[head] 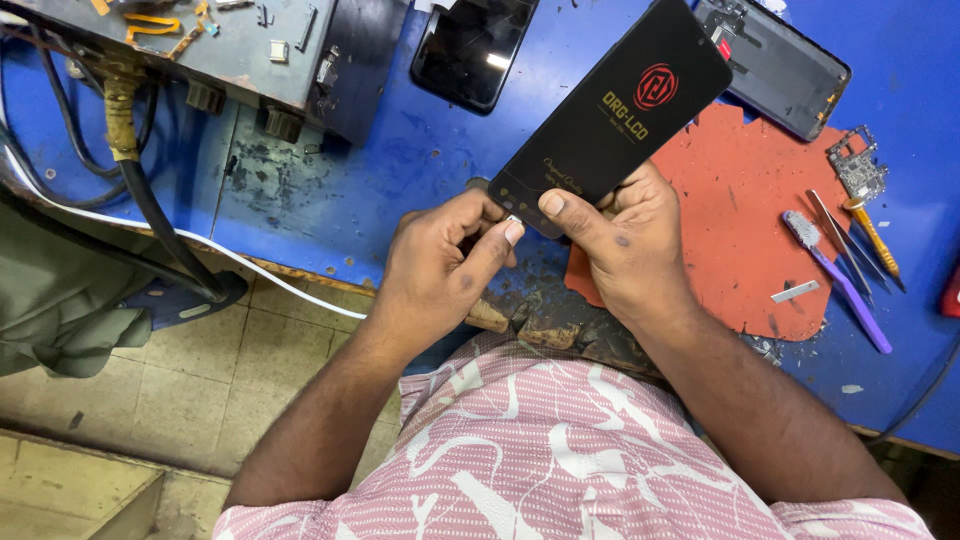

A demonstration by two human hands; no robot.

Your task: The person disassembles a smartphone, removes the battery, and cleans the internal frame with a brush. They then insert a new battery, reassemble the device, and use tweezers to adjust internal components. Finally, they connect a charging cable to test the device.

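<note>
Pink patterned shirt [560, 460] fills the near edge of view; both forearms run up from it toward the bench.

Left hand [440, 265]: fingers curled, thumb [497, 243] and forefinger pinched at the lower corner of the black phone display panel [615, 110], on what looks like a small pale tab; the detail is too small to be sure.

Right hand [625, 245]: fingers clenched behind the panel's lower end, thumb pressed on its front face. This hand carries the panel; the left only works the corner.

Panel is held above the bench, not resting on it. Long axis runs from about 7 o'clock at the fingers to 1 o'clock at the free end, so it extends up and away from both hands.

Surface, left to right: grey metal unit [200, 50] with black cables [150, 210] at 11 o'clock; dark phone [470, 50] at 12; blue workbench [330, 190], paint worn; opened phone back housing [775, 60] at 1; red mat [740, 210] under the right hand; small circuit board [858, 165], tweezers [835, 235], purple brush [835, 280] and yellow-handled screwdriver [875, 240] at 3.

Tiled floor [200, 390] below the bench edge at 8 o'clock.
</note>
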